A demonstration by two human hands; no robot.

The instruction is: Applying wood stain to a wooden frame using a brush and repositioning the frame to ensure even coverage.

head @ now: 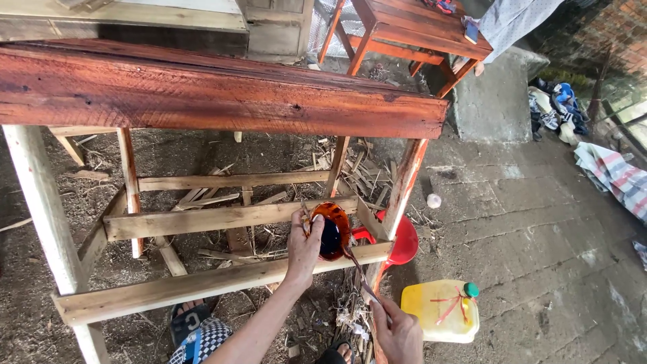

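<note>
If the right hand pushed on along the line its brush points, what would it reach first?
The right hand aims its brush up and left, so it would first reach the dark stain in the small container held by the left hand; its tip already looks dipped, though depth is unclear.

Yellow squarish jug (439, 311), green-capped, possibly plastic, on the floor.

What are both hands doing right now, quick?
Left hand: closed, holding a small cup of dark stain.
Right hand: closed on a thin brush handle.
</note>
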